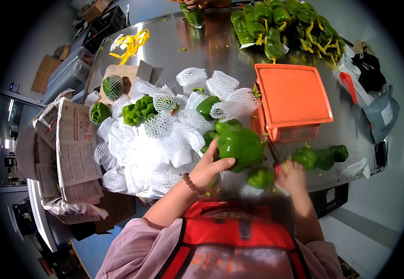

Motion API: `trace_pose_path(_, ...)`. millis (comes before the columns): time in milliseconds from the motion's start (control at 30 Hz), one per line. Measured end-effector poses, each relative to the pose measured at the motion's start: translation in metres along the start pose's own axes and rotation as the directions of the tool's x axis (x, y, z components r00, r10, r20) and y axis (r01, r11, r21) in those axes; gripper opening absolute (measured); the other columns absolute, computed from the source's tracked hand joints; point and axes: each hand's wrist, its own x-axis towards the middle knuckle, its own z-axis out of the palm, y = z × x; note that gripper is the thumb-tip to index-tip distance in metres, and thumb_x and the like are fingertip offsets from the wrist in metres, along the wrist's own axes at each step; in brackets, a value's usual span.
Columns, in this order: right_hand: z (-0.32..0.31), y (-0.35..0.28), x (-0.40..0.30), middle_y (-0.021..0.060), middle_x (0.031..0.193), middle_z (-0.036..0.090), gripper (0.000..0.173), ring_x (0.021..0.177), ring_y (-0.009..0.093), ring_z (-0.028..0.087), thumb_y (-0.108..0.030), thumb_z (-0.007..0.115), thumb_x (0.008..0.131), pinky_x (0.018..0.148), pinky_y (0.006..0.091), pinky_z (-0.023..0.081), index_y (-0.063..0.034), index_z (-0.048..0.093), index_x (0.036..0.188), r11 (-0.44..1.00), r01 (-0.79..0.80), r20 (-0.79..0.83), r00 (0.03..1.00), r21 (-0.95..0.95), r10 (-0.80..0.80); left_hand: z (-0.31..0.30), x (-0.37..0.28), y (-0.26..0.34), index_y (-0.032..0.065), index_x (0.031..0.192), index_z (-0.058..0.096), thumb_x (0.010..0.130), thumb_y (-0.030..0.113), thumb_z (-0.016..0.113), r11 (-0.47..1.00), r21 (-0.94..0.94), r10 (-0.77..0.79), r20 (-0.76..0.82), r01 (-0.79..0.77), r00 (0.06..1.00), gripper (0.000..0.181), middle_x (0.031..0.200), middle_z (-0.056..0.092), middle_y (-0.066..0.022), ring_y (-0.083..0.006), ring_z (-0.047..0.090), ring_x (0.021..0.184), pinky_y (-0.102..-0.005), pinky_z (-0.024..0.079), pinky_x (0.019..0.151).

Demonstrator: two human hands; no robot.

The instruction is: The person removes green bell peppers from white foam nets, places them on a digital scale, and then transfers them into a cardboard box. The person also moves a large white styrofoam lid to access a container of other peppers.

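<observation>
My left hand (210, 165) holds a large green bell pepper (242, 148), thumb across its near side, above the steel table. In my right hand (293, 176) is a pair of scissors with red handles (281, 171); its dark blades point away from me, beside the raised pepper, and look blurred. Under my hands, a smaller green pepper (260, 178) rests near the table's front edge. Several more peppers lie right of my right hand, among them a blocky one (305, 158). White foam net sleeves (177, 139) are heaped left of the held pepper, with loose peppers (139, 111) among them.
An orange plastic bin (294, 96) stands upside down at the right of the steel table (202, 52). Bagged peppers (273, 43) with yellow ties pile up behind it. Yellow ties (132, 45) lie far left. A newspaper-lined box (74, 146) stands left. Another person's hand (191, 3) holds a bagged pepper.
</observation>
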Motion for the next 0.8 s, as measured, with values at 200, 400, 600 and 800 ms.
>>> trace_pose_path(200, -0.059, -0.096, -0.005, 0.0159, 0.130, 0.053, 0.087, 0.123, 0.028, 0.051, -0.027, 0.086, 0.070, 0.103, 0.0392, 0.040, -0.0037, 0.041, 0.142, -0.031, 0.321, -0.318, 0.911, 0.946, -0.261, 0.002, 0.000, -0.026, 0.0124, 0.149, 0.028, 0.088, 0.036, 0.066, 0.966, -0.158, -0.181, 0.159, 0.206, 0.970, 0.076, 0.137, 0.046, -0.0064, -0.0201, 0.049, 0.120, -0.0360, 0.044, 0.096)
trace_pose_path(400, -0.089, -0.129, -0.003, 0.0172, 0.125, 0.056, 0.081, 0.115, 0.029, 0.057, -0.025, 0.088, 0.066, 0.097, 0.0389, 0.046, -0.0028, 0.050, 0.135, 0.328, 0.603, -0.502, 0.793, 0.727, -0.346, 0.009, 0.005, -0.023, 0.0061, 0.148, 0.030, 0.092, 0.044, 0.062, 0.949, -0.290, -0.043, 0.266, 0.122, 0.963, 0.075, 0.143, 0.044, -0.0126, -0.0257, 0.045, 0.131, -0.0404, 0.038, 0.108)
trace_pose_path(600, -0.150, -0.088, 0.084, 0.0168, 0.129, 0.054, 0.077, 0.114, 0.035, 0.058, -0.034, 0.084, 0.068, 0.092, 0.0446, 0.050, -0.0159, 0.051, 0.136, 0.797, 0.433, -0.625, 0.775, 0.422, -0.090, -0.008, 0.036, -0.021, 0.0105, 0.141, 0.039, 0.097, 0.039, 0.054, 0.979, -0.178, -0.148, -0.268, 0.102, 0.952, 0.055, 0.131, 0.055, -0.0074, -0.0257, 0.064, 0.098, -0.0343, 0.049, 0.086)
trace_pose_path(800, -0.166, -0.040, 0.166, 0.0158, 0.134, 0.051, 0.076, 0.117, 0.035, 0.055, -0.035, 0.082, 0.071, 0.094, 0.0467, 0.049, -0.0176, 0.048, 0.138, 0.993, 0.057, -0.505, 0.863, 0.106, 0.004, -0.015, 0.039, -0.030, 0.0106, 0.130, 0.051, 0.097, 0.026, 0.056, 0.976, -0.137, -0.199, -0.267, 0.168, 0.943, 0.037, 0.112, 0.067, -0.0047, -0.0218, 0.066, 0.091, -0.0328, 0.051, 0.083)
